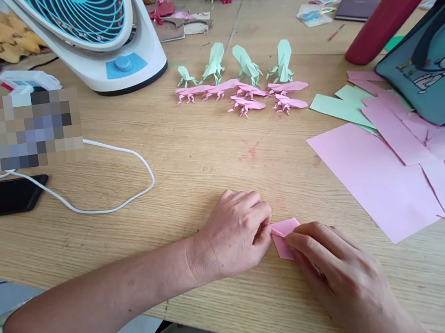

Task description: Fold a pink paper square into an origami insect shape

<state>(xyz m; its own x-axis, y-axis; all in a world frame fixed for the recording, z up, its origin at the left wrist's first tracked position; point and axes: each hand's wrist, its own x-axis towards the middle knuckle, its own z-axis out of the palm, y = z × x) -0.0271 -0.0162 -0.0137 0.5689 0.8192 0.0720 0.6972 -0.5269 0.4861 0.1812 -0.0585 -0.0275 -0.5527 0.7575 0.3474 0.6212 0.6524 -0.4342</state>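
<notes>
Small pink folded paper [282, 246] shows angular edges; left grip [236, 233] and right grip [337, 263] apparently pinch it.

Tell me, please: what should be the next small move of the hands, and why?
Probably, the right hand should press the narrow fold flat while the left hand steadies the corner. That fold seems slightly raised across the small folded pink paper, and the fingers of both hands are already at its opposite sides.
</notes>
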